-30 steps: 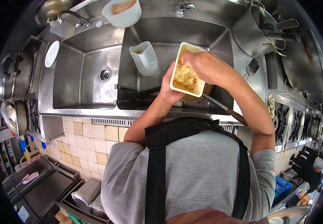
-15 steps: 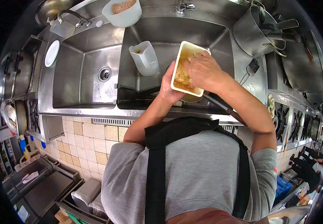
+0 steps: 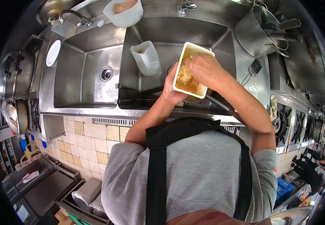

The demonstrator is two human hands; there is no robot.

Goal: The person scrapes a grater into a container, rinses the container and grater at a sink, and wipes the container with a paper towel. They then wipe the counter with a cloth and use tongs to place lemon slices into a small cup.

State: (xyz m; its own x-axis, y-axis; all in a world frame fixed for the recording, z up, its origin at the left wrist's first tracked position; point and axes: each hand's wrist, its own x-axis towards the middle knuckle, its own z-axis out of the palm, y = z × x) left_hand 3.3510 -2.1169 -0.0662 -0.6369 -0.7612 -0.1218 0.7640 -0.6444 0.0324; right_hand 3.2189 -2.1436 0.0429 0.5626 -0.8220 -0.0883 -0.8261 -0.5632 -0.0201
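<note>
My left hand [image 3: 173, 90] grips a white rectangular tub [image 3: 176, 75] by its left side, over the right sink basin. The tub is tilted and holds brownish liquid with pale, shredded-looking food [image 3: 185, 77] in it. Inside the tub, my right hand [image 3: 204, 69] has its fingers curled on a clump of that food; the fingertips are partly hidden. Below the tub lies a round metal pan [image 3: 195, 99], mostly covered, with a long handle [image 3: 219, 103] reaching right. A translucent plastic jug [image 3: 147, 62] rests in the same basin to the left.
The left basin [image 3: 91, 82] has a drain. A white bowl of pinkish-brown food [image 3: 123, 15] stands behind the sink, near a faucet [image 3: 187, 6]. On the right are a large pot with utensils [image 3: 250, 33] and a mesh-headed tool [image 3: 255, 67]. People [image 3: 312, 165] are far right.
My right hand has shifted slightly up and left inside the tub, its fingers drawing the pale food into a clump. The tub has moved slightly right and down.
</note>
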